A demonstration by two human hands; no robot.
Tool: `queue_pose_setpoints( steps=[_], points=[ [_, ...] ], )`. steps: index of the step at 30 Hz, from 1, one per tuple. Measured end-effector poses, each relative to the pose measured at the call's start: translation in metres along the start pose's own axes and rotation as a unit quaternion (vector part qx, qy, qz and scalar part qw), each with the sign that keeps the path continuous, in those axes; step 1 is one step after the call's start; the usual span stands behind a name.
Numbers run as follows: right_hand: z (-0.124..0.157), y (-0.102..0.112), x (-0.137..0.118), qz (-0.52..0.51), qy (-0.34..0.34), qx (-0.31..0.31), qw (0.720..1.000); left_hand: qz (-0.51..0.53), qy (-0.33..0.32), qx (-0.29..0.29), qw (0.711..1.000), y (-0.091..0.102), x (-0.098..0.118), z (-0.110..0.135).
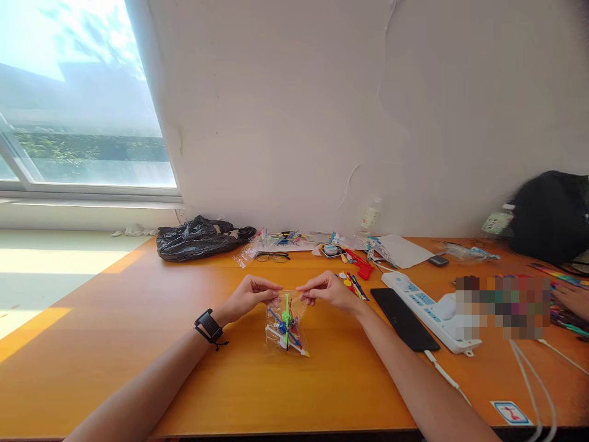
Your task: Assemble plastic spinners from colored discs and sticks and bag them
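Between my two hands hangs a clear plastic bag [272, 344] with small colourful plastic pieces [288, 328] inside: green, blue, white and some red and yellow. My left hand [251, 299], with a dark watch on its wrist, pinches the bag's top left corner. The top right corner is pinched by the fingers of my right hand [332, 291]. The bag's upper edge is stretched between the fingertips, above the wooden table [221, 393]. Whether the bag's bottom touches the table I cannot tell.
A black phone [405, 319] and a white power strip [430, 310] lie to the right. Further back are a red toy gun [361, 265], glasses [272, 256], a black plastic bag [197, 239] and loose coloured pieces [354, 285]. Another person's hand [573, 299] shows at the right edge.
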State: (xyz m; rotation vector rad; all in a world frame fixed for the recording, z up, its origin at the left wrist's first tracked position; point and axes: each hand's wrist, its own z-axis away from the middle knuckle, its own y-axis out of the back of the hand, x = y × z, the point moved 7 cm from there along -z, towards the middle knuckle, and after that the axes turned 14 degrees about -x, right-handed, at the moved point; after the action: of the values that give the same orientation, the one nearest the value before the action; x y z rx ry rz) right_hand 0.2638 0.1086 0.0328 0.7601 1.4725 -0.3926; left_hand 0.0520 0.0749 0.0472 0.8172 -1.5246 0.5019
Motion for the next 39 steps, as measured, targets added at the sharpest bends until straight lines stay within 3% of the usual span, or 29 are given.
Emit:
queue_pose_setpoints(
  steps=[4,10,17,27,31,35,39],
  points=[
    [0.000,0.001,-0.002,0.005,0.011,0.011,1.000,0.006,-0.012,0.020,1.000,-0.001,0.000,0.000],
    [-0.001,-0.001,-0.011,0.038,0.059,0.101,0.992,0.038,-0.028,0.088,0.995,0.004,-0.003,0.000],
    [-0.001,-0.002,-0.015,0.081,0.056,0.119,0.988,0.051,-0.014,0.077,0.996,0.003,-0.005,0.000],
    [-0.016,-0.038,-0.014,0.129,0.016,0.030,0.991,-0.033,-0.018,0.052,0.998,-0.011,0.007,0.001],
    [-0.012,-0.035,-0.014,0.128,0.011,0.022,0.991,-0.034,-0.026,0.063,0.997,-0.010,0.006,-0.002],
    [-0.008,-0.027,-0.008,0.145,-0.002,0.018,0.989,-0.062,0.005,0.013,0.998,-0.012,0.002,-0.004],
    [-0.004,-0.016,-0.002,0.117,-0.023,0.009,0.993,-0.067,0.011,0.030,0.997,-0.003,0.001,-0.004]
  ],
)
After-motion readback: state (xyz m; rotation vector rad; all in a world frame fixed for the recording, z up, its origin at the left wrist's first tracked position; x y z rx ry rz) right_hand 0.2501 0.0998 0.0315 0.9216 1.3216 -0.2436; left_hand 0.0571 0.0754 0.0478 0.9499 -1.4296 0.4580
